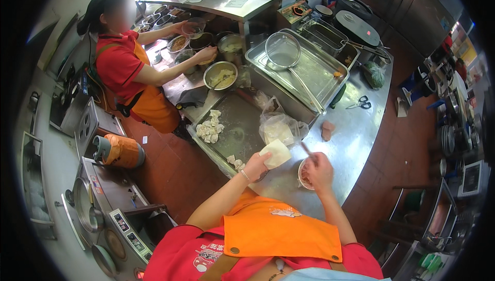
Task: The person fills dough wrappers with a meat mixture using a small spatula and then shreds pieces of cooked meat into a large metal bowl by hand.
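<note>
A stack of pale dough wrappers point(276, 154) lies across the fingers of my left hand point(256, 166), which is closed on its near edge. My right hand point(320, 172) grips a thin stick-like utensil point(308, 150) over a bowl of pinkish minced filling point(305, 174); the hand covers part of that bowl. More wrappers point(279, 133) sit in a clear plastic bag point(296, 124) just beyond my left hand. On the dark metal tray point(236, 141) to the left rest folded dumplings point(210, 128) in a heap, with a few more dumplings point(236, 161) at its near edge.
A co-worker point(123, 60) stands at the far left, handling bowls. Beyond the bag is a steel tray point(309, 76) with a wire strainer point(283, 50) across it. Scissors point(360, 103) and a brownish-pink lump point(327, 131) lie on the steel table point(348, 149). A gas cylinder point(122, 150) stands left.
</note>
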Demonstrator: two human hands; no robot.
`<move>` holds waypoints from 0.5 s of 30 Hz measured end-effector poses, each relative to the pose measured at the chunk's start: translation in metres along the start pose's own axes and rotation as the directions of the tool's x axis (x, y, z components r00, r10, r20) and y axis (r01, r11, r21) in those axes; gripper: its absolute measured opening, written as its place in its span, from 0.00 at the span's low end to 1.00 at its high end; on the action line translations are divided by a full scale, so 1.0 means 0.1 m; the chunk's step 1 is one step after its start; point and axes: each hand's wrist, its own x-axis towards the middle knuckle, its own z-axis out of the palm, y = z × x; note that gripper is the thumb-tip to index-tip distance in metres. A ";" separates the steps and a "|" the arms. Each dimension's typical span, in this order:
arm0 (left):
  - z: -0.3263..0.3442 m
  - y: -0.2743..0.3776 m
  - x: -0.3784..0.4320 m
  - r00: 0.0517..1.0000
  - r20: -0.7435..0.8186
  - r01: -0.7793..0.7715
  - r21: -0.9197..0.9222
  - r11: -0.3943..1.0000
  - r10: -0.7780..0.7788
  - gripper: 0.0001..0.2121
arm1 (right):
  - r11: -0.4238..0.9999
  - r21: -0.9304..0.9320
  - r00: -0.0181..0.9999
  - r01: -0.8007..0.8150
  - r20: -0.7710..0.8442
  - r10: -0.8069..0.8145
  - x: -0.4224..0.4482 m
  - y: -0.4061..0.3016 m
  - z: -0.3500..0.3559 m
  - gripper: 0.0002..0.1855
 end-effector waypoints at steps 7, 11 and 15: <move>-0.17 -0.38 -0.10 0.996 0.068 0.011 0.517 0.856 -0.054 0.20 | 0.867 -0.276 0.909 -0.415 -0.086 0.407 -0.77 1.00 -0.16 0.30; -0.06 -0.31 -0.19 0.994 0.104 -0.019 0.333 0.943 -0.017 0.18 | 0.876 -0.097 0.881 -0.473 -0.046 0.470 -0.89 1.23 0.00 0.27; 0.01 -0.22 -0.29 0.996 -0.053 0.082 0.322 0.943 -0.068 0.16 | 0.887 -0.102 0.893 -0.450 -0.068 0.446 -0.95 1.35 0.06 0.21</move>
